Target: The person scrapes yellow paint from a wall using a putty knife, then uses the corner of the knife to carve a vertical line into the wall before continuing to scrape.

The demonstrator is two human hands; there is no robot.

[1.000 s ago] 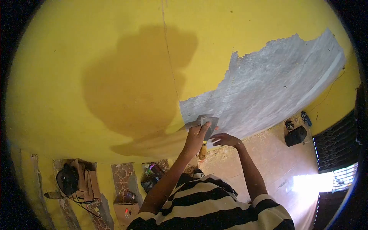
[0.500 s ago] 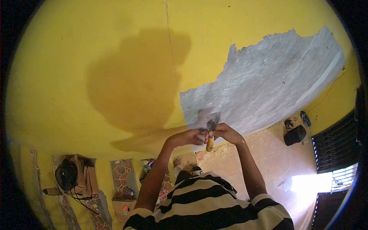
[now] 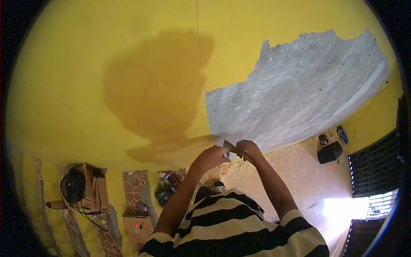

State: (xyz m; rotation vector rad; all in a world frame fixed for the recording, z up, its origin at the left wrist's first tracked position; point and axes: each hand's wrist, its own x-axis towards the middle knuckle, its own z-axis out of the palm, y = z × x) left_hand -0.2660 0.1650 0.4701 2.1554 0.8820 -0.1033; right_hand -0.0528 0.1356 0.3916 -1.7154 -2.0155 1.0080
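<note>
My right hand point(image 3: 249, 150) is closed round a scraper point(image 3: 230, 146). Its flat dark blade tilts up and to the left, and the handle is hidden in my fingers. Close by on the left, my left hand point(image 3: 212, 157) has its fingers curled in beside the blade. I cannot make out what lies between those fingertips, or whether they touch the metal. Both hands are in front of the lower edge of a bare grey patch point(image 3: 295, 85), which has ragged edges against the yellow painted wall point(image 3: 231, 51).
A crack point(image 3: 199, 47) runs down the wall. Cardboard point(image 3: 96, 190) and a black round object point(image 3: 73, 186) are at lower left, near another box point(image 3: 137, 227). Flakes litter the tiled floor point(image 3: 295, 180). A black bag point(image 3: 329, 153) is by a dark folding gate point(image 3: 374, 162).
The scraper has turned from upright, handle down, to tilted with its blade to the left. My right hand now covers the handle, and my left hand has shifted slightly left.
</note>
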